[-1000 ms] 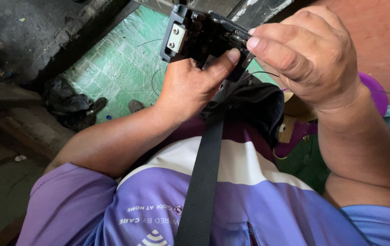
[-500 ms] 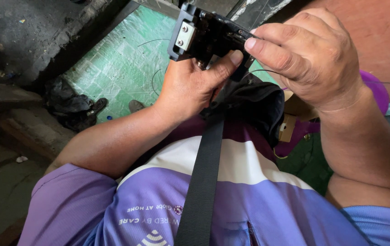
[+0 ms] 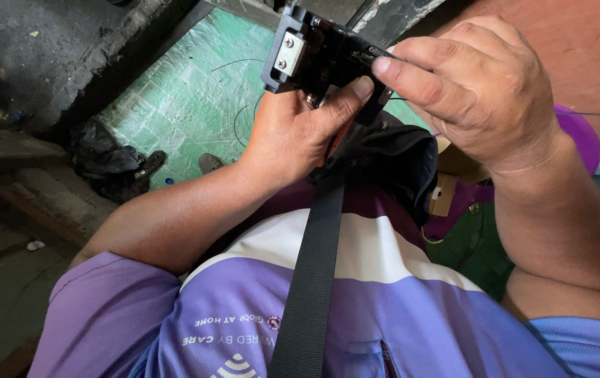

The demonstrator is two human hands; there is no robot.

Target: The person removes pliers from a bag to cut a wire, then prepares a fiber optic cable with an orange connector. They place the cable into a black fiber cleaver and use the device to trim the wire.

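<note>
A small black box-shaped device (image 3: 314,56) with a silver metal plate and two screws on its end is held up near the top of the head view. My left hand (image 3: 300,133) grips it from below, thumb pressed on its near side. My right hand (image 3: 482,91) pinches its right end with fingertips on top. A thin black wire (image 3: 244,112) trails from the device. A black strap (image 3: 310,280) runs down my purple and white shirt from a black pouch (image 3: 391,157) under the hands.
Below lies a green patterned floor (image 3: 188,98) edged by a grey concrete step (image 3: 55,56). A crumpled black bag (image 3: 107,161) sits at the step's foot. A reddish surface (image 3: 594,49) and a purple round object (image 3: 580,129) are at the right.
The device and both hands have shifted slightly to the right and up in the view; the grip of both hands is the same.
</note>
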